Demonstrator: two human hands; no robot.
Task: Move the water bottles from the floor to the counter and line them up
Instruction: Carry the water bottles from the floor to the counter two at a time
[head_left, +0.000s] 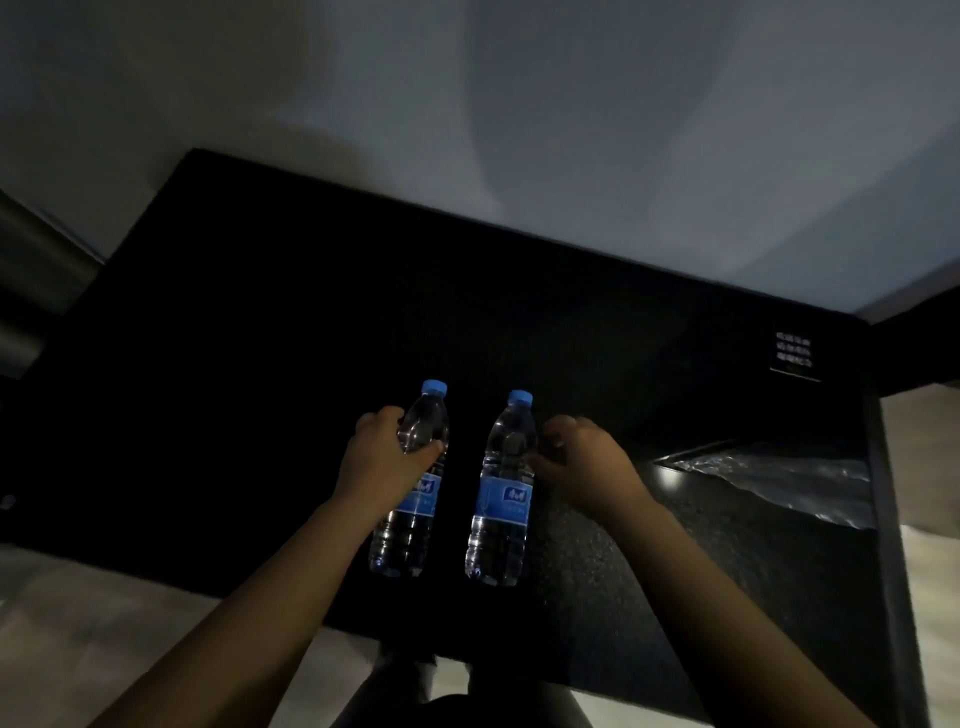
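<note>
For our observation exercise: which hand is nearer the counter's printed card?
Right. The right hand is left of the card, by the right bottle; the left hand, farther left, grips the left bottle.

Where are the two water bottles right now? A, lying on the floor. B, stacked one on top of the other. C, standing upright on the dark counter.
C: the left water bottle and the right water bottle both stand upright, side by side with a gap between them, on the dark counter.

light: dim | wall (571, 104): pale, plain | floor (78, 623): light | black counter (260, 364) w/ sign card (794, 356)
</note>
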